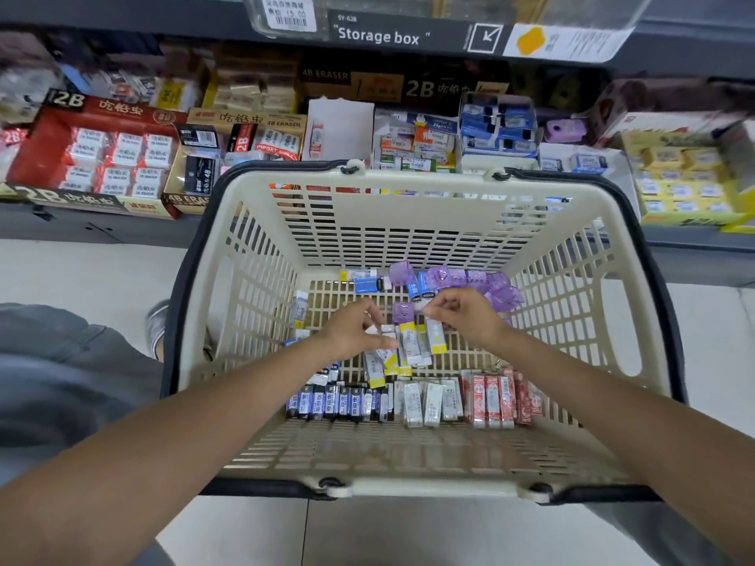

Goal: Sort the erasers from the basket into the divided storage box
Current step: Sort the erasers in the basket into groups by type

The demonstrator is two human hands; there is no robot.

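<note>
Down inside the cream basket (412,206) we reach with both hands. Our left hand (354,330) pinches a white-and-yellow eraser (378,353) from the loose pile at the basket's middle; our right hand (463,316) pinches a small white piece, too blurred to name. Along the basket's near wall stand about nine dark blue erasers (333,404), roughly four white ones (429,402) and about five red ones (500,400). Several purple cases (461,279) lie toward its far wall. Beyond the basket, shelves (102,222) carry eraser cartons above a pale tiled floor (81,271).
</note>
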